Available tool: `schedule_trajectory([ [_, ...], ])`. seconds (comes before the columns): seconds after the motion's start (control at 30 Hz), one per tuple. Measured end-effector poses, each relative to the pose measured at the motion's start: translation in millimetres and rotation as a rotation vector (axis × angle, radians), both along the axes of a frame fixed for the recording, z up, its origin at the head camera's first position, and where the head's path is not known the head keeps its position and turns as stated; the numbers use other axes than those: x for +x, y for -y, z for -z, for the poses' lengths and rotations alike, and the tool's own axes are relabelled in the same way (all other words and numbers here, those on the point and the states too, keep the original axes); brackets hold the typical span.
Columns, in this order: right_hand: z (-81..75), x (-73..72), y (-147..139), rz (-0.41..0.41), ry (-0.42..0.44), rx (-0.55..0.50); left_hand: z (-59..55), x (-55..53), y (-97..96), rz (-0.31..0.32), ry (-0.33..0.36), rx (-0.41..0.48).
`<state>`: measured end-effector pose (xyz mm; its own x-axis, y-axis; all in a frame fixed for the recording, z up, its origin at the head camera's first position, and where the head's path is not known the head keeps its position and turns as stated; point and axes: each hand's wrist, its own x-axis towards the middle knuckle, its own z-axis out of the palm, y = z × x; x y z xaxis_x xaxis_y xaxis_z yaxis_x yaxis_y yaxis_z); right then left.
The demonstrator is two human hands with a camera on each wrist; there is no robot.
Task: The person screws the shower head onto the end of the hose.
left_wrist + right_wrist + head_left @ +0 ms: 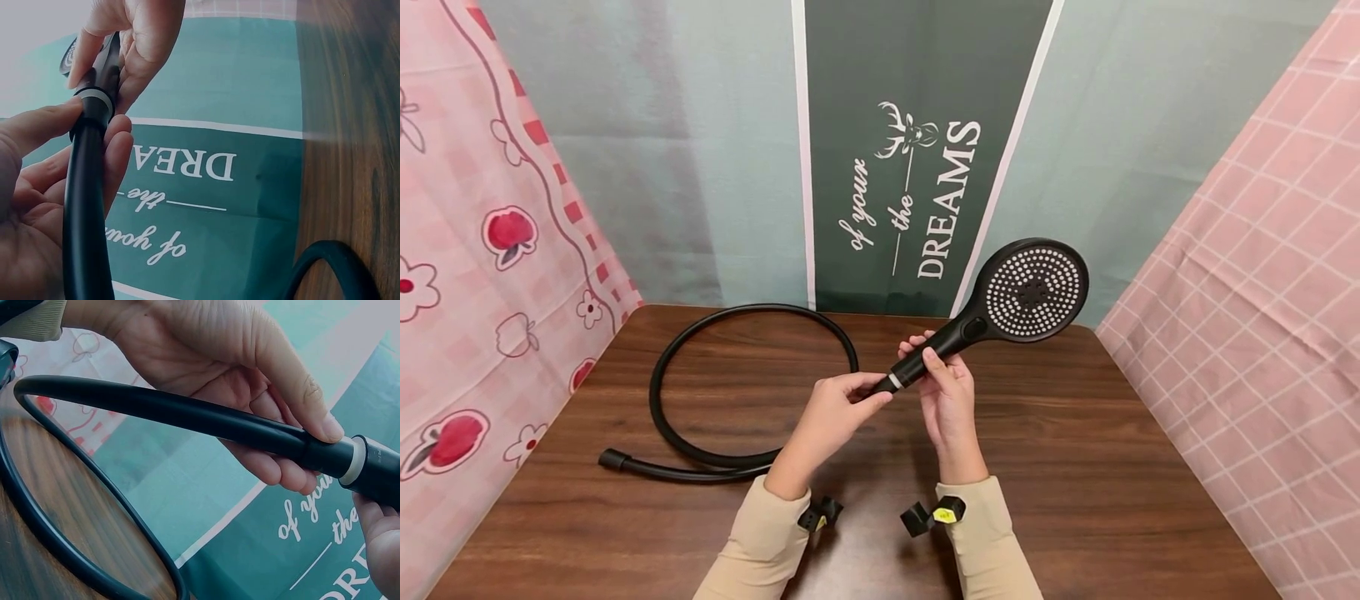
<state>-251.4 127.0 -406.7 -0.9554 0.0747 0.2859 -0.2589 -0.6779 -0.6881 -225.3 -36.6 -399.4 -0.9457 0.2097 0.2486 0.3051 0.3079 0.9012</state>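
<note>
Two parts meet above the table (1090, 467): the right hand (949, 404) grips the shower head (1036, 292), pointing toward two o'clock; the left hand (829, 418) pinches the hose (86, 212). Expect a light, rigid, slick head; grasp the handle (950, 337).

Shower handle (380, 469) partly outside right wrist view

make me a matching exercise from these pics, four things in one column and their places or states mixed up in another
Things
1. left grip
2. right grip
3. hose
4. pale ring

Places or states
A. curves in a loop, one end loose
B. holds the hose beside the pale ring
C. between the hose and the shower head
D. holds the shower head by its handle

Pairs: 1-B, 2-D, 3-A, 4-C
</note>
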Motion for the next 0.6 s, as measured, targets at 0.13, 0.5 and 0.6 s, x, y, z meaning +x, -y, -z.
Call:
schedule_trajectory([
  [0.13,-1.1,-0.3,0.3,0.002,0.002,-0.007,-1.3,0.3,-0.7,-0.008,-0.002,0.004],
  [0.5,-2.0,1.0,-0.4,0.004,0.001,-0.010,-0.2,-0.2,0.4,-0.002,0.018,0.008],
  [0.6,-1.2,0.9,0.0,0.008,0.002,-0.005,1.0,-1.4,2.1,0.013,0.027,0.000],
])
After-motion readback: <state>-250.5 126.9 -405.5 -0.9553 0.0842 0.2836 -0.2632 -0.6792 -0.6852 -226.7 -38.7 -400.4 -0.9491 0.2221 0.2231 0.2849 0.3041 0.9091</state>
